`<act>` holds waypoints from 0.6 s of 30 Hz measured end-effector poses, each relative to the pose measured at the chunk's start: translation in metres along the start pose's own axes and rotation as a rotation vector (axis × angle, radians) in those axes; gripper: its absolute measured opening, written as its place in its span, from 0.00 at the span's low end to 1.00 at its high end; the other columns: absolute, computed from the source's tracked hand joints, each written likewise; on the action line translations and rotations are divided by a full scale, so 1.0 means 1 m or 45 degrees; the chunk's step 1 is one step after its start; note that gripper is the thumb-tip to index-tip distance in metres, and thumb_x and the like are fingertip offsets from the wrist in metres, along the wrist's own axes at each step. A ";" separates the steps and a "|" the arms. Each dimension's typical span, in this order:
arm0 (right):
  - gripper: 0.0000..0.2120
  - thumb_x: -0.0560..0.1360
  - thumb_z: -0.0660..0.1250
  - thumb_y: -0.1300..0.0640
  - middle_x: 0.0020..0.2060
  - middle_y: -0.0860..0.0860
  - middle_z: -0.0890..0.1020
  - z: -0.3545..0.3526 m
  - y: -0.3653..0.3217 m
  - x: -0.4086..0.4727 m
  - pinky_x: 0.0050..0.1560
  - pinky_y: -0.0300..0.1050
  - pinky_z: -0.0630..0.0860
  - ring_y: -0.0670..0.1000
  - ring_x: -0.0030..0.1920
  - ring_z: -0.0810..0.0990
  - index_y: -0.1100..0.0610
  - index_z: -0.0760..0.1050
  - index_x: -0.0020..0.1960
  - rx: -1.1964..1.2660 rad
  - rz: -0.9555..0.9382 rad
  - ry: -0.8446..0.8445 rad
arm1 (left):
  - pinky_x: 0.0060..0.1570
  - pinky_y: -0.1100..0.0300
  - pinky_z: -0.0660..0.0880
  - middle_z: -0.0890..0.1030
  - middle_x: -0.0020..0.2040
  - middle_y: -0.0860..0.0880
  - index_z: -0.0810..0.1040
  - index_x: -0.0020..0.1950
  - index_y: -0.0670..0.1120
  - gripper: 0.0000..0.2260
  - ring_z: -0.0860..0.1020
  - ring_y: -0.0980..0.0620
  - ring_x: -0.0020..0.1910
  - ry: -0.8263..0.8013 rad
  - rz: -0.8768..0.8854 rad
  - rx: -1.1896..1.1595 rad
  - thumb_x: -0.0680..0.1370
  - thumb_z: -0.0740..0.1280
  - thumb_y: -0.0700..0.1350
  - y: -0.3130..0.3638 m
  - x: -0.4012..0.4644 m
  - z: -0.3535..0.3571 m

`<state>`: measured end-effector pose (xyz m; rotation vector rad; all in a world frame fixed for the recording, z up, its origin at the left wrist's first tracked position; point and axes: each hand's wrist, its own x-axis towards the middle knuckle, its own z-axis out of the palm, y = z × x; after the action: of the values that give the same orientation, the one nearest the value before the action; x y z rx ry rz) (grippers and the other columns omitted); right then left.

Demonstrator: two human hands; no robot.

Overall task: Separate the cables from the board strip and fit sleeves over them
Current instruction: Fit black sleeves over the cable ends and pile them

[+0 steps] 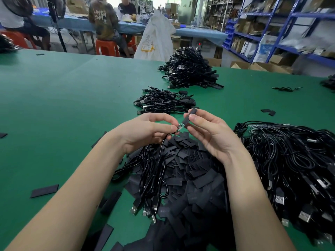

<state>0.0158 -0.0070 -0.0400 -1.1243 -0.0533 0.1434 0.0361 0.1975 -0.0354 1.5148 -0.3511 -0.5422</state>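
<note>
The board (179,128), a small green tab at the end of a black cable (163,142), sat between the two hands above the near middle of the table (72,87). The left hand (145,132) pinched it at the cable end; the right hand (208,131) pinched a flat black sleeve (189,117), whose lower mouth met the board's far tip. Whether the tip had entered the sleeve was hard to tell.

The likeliest fault from here seemed a snag: a flattened mouth could catch the board's corner and buckle rather than slide. A tilted board might also strain the joint where the cable met it. The cable hung slack from the left hand, so its weight could pull the board off line.

The board looked thin and stiff, the sleeve limp and matte. Below lay a heap of sleeves (190,169); to the right, a tangle of cables (290,160); farther off, two piles (163,102) (190,69) of cables with sleeves on.
</note>
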 end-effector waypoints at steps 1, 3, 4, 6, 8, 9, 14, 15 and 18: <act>0.08 0.65 0.76 0.61 0.47 0.54 0.88 0.000 0.000 0.000 0.41 0.35 0.81 0.48 0.45 0.87 0.55 0.87 0.44 0.002 0.023 -0.011 | 0.38 0.66 0.70 0.78 0.42 0.45 0.81 0.50 0.45 0.11 0.76 0.54 0.36 0.003 0.004 0.000 0.69 0.74 0.44 0.000 0.000 0.000; 0.07 0.66 0.75 0.61 0.47 0.53 0.88 0.001 0.000 0.000 0.41 0.35 0.81 0.48 0.45 0.87 0.55 0.87 0.43 -0.005 0.046 -0.022 | 0.39 0.64 0.69 0.79 0.42 0.45 0.81 0.51 0.44 0.12 0.76 0.54 0.36 0.013 0.016 0.009 0.69 0.74 0.44 -0.001 0.000 0.000; 0.08 0.65 0.75 0.61 0.47 0.53 0.88 0.002 0.001 0.000 0.41 0.34 0.81 0.48 0.45 0.87 0.55 0.87 0.44 -0.008 0.050 -0.024 | 0.39 0.64 0.68 0.80 0.42 0.46 0.81 0.50 0.44 0.12 0.76 0.54 0.36 0.016 0.024 0.015 0.69 0.74 0.44 -0.001 0.000 0.001; 0.10 0.65 0.76 0.61 0.47 0.53 0.88 0.002 0.001 0.000 0.42 0.35 0.81 0.48 0.46 0.87 0.56 0.85 0.47 -0.017 0.047 -0.033 | 0.39 0.63 0.66 0.80 0.40 0.47 0.80 0.50 0.45 0.11 0.75 0.53 0.36 0.023 0.042 0.027 0.70 0.74 0.44 -0.001 0.000 0.001; 0.13 0.65 0.76 0.60 0.47 0.53 0.88 0.002 0.001 -0.001 0.42 0.35 0.81 0.48 0.46 0.87 0.58 0.83 0.50 -0.036 0.026 -0.038 | 0.39 0.61 0.66 0.80 0.39 0.46 0.80 0.49 0.45 0.10 0.73 0.52 0.37 0.035 0.055 0.039 0.70 0.74 0.44 -0.002 -0.001 0.002; 0.14 0.65 0.76 0.61 0.47 0.53 0.88 0.002 0.000 -0.001 0.42 0.35 0.81 0.48 0.46 0.87 0.58 0.82 0.51 -0.042 0.006 -0.040 | 0.40 0.61 0.66 0.80 0.39 0.45 0.81 0.49 0.46 0.09 0.72 0.51 0.37 0.040 0.056 0.039 0.70 0.74 0.44 -0.002 -0.001 0.002; 0.09 0.65 0.76 0.62 0.49 0.55 0.87 0.002 0.000 -0.003 0.43 0.36 0.82 0.49 0.46 0.87 0.55 0.86 0.46 -0.027 -0.080 -0.077 | 0.39 0.64 0.70 0.81 0.40 0.46 0.82 0.46 0.46 0.07 0.75 0.52 0.37 0.036 0.067 -0.002 0.70 0.77 0.42 0.000 -0.001 0.002; 0.08 0.66 0.76 0.62 0.49 0.55 0.87 0.002 0.000 -0.003 0.43 0.36 0.82 0.49 0.46 0.87 0.54 0.86 0.45 -0.033 -0.076 -0.084 | 0.39 0.65 0.70 0.81 0.39 0.46 0.82 0.46 0.45 0.08 0.75 0.53 0.36 0.040 0.071 -0.007 0.69 0.76 0.42 0.001 -0.001 0.002; 0.07 0.67 0.75 0.62 0.49 0.54 0.88 0.003 -0.001 -0.003 0.43 0.36 0.82 0.49 0.47 0.87 0.53 0.87 0.43 -0.059 -0.072 -0.109 | 0.37 0.67 0.70 0.81 0.37 0.46 0.81 0.47 0.44 0.09 0.74 0.54 0.35 0.050 0.071 0.000 0.69 0.75 0.43 0.002 -0.003 0.002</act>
<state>0.0123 -0.0050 -0.0381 -1.1617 -0.1649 0.1406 0.0333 0.1975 -0.0329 1.5091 -0.3620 -0.4679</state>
